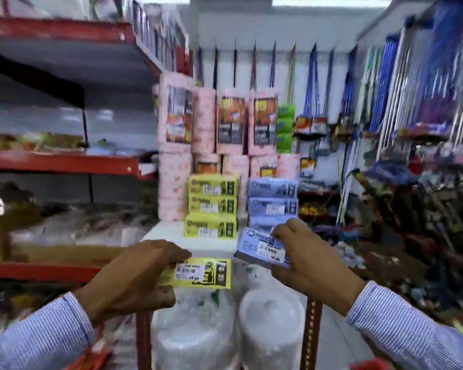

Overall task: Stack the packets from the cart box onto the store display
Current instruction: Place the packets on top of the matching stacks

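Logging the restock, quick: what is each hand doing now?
Left hand: closed on a yellow packet.
Right hand: closed on a blue packet.

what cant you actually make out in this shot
- Cart box: nowhere in the head view, cut off by the frame edges.
- Bottom blue packet in the blue stack: mostly hidden behind the right hand and its held blue packet.
- Left shelves: goods smeared by motion blur.
- Yellow packet in the left hand: small print unreadable.
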